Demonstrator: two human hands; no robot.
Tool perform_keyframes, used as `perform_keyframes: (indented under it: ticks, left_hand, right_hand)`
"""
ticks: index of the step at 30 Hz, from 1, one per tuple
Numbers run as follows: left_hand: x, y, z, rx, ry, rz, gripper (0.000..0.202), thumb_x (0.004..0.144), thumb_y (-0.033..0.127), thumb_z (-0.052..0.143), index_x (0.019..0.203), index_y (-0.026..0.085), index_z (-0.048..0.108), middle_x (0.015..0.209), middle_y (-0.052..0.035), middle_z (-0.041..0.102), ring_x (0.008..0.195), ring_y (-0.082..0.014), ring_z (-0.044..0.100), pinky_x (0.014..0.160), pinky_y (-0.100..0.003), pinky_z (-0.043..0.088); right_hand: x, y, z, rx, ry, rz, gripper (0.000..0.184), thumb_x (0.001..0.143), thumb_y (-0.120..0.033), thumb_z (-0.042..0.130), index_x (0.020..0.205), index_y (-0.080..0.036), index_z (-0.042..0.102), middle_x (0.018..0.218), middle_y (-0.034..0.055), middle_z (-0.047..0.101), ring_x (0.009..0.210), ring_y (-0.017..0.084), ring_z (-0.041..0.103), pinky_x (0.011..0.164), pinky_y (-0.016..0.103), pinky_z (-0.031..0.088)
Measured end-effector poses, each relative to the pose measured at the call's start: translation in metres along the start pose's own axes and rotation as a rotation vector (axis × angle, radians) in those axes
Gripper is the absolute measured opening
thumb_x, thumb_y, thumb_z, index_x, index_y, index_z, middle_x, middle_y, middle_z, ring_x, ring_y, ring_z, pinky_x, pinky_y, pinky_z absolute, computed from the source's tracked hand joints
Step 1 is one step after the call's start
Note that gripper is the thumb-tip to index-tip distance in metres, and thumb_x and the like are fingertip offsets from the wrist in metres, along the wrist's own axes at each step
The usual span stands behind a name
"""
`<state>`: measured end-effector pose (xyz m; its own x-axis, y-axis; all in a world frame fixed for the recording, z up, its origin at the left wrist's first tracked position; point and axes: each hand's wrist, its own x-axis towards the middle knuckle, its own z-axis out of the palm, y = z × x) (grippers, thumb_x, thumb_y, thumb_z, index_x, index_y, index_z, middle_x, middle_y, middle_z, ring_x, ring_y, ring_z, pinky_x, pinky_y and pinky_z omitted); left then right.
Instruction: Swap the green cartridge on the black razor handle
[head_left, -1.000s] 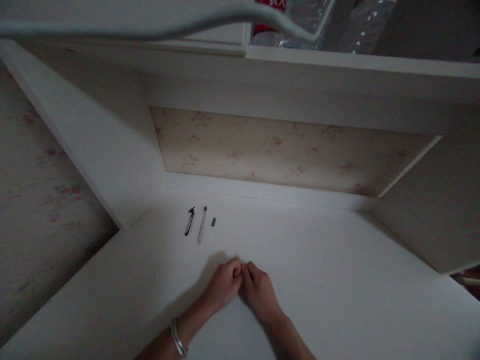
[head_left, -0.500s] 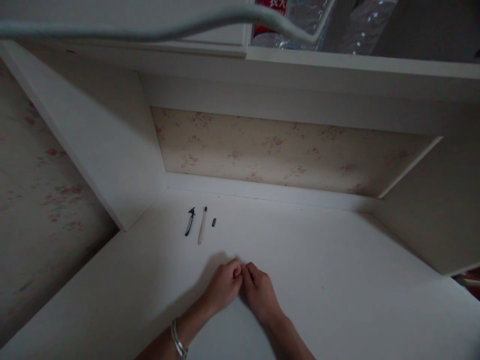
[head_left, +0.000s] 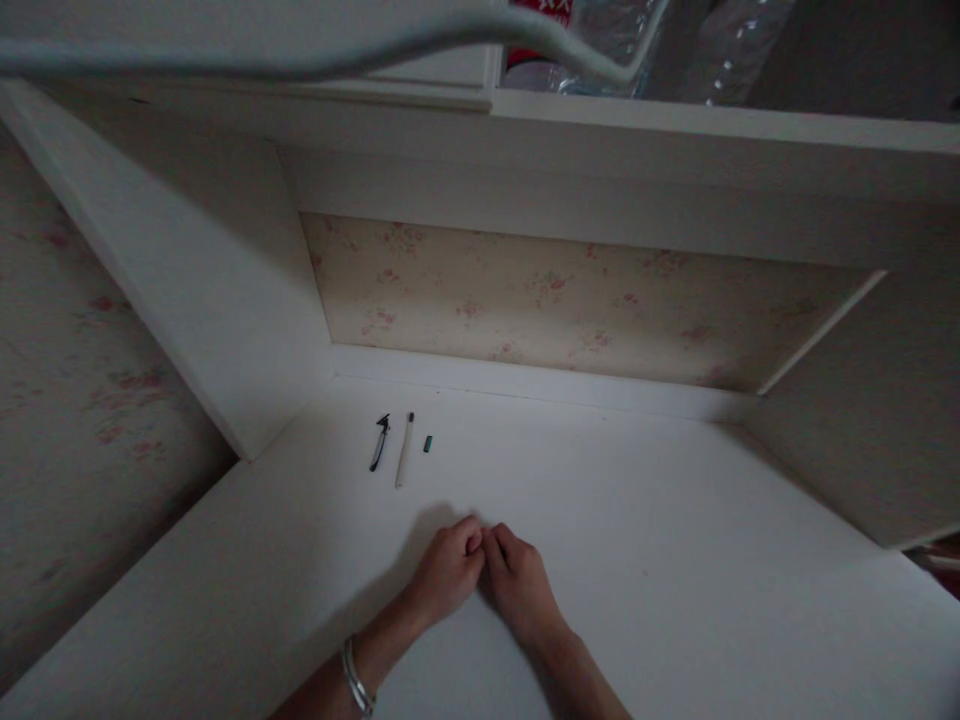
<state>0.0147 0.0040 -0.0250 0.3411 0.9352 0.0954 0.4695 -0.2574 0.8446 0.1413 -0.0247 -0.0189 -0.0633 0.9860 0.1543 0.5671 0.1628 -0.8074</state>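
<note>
My left hand (head_left: 450, 562) and my right hand (head_left: 519, 580) rest on the white desktop (head_left: 675, 560), closed into loose fists. Their thumbs and index fingers meet at the middle, and nothing shows sticking out of either. A silver bangle (head_left: 355, 680) circles my left wrist. Beyond my left hand lies a razor (head_left: 381, 442) with a black head and a dark-and-light handle. To its right is a pale toothbrush (head_left: 405, 450) with a dark head end pointing away from me. A small dark green piece (head_left: 428, 444), too small to identify, lies right of the toothbrush.
White side panels, the left panel (head_left: 202, 260) and the right panel (head_left: 847, 420), bound the desk. Behind it is floral wallpaper (head_left: 547, 290). Overhead, a shelf (head_left: 675, 118) holds clear plastic bottles (head_left: 739, 50), and a pale cable (head_left: 337, 60) crosses the top.
</note>
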Motion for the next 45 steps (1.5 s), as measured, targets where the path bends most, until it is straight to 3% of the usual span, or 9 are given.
perform_keyframes:
  ticks: [22,26,28,32,35,39,45]
  left_hand:
    - [0.003,0.005,-0.009,-0.03,-0.035,-0.011,0.017,0.069,0.012,0.04,0.059,0.02,0.029,0.055,0.0068,0.032,0.054,-0.0096,0.033,0.049,-0.022,0.024]
    - [0.016,0.001,-0.039,0.049,0.05,-0.029,0.018,0.075,0.018,0.042,0.061,0.021,0.031,0.057,0.0064,0.036,0.056,-0.01,0.039,0.052,-0.02,0.028]
    - [0.027,-0.005,-0.065,0.373,0.156,-0.099,0.019,0.081,0.024,0.041,0.064,0.021,0.034,0.059,0.0059,0.042,0.059,-0.0103,0.046,0.056,-0.019,0.034]
    - [0.052,-0.026,-0.121,0.55,0.235,-0.235,0.011,0.084,0.028,0.04,0.077,0.021,0.045,0.068,0.0004,0.056,0.067,-0.0156,0.056,0.063,-0.024,0.038]
    - [0.066,-0.042,-0.15,0.665,0.253,-0.339,0.02,0.087,0.034,0.038,0.094,0.019,0.05,0.08,-0.0074,0.064,0.075,-0.022,0.062,0.067,-0.029,0.041]
    - [0.074,-0.056,-0.166,0.77,0.198,-0.429,0.038,0.088,0.042,0.03,0.097,0.015,0.054,0.083,-0.0152,0.067,0.079,-0.03,0.065,0.068,-0.037,0.044]
    - [0.076,-0.061,-0.164,0.86,0.097,-0.43,0.054,0.086,0.052,0.027,0.092,0.012,0.062,0.091,-0.0206,0.068,0.085,-0.0333,0.064,0.072,-0.04,0.046]
  right_hand:
    - [0.002,-0.001,0.0,0.027,0.015,-0.002,0.031,0.093,-0.034,0.036,0.071,-0.021,0.053,0.062,-0.0009,0.057,0.056,0.013,0.051,0.055,0.022,0.034]
    - [0.003,0.001,0.002,0.015,0.033,0.005,0.036,0.093,-0.04,0.037,0.067,-0.021,0.051,0.057,-0.002,0.053,0.053,0.013,0.048,0.052,0.022,0.031]
    - [0.003,0.002,0.003,-0.014,0.021,0.01,0.038,0.094,-0.042,0.036,0.065,-0.021,0.05,0.056,-0.0023,0.051,0.052,0.013,0.047,0.05,0.022,0.03]
    - [0.003,0.004,0.004,-0.057,0.001,0.013,0.039,0.094,-0.044,0.036,0.065,-0.021,0.049,0.055,-0.0025,0.05,0.051,0.013,0.048,0.05,0.022,0.029]
    - [0.003,0.004,0.004,-0.057,0.006,0.006,0.04,0.094,-0.045,0.036,0.065,-0.021,0.05,0.056,-0.0019,0.052,0.052,0.013,0.048,0.05,0.022,0.03]
    - [0.004,0.003,0.004,-0.05,0.026,-0.007,0.042,0.093,-0.047,0.036,0.065,-0.021,0.053,0.055,-0.0013,0.053,0.05,0.013,0.047,0.047,0.021,0.029]
    - [0.003,0.003,0.003,-0.058,0.02,-0.009,0.041,0.093,-0.045,0.037,0.065,-0.02,0.053,0.054,-0.0022,0.052,0.05,0.012,0.046,0.048,0.021,0.03]
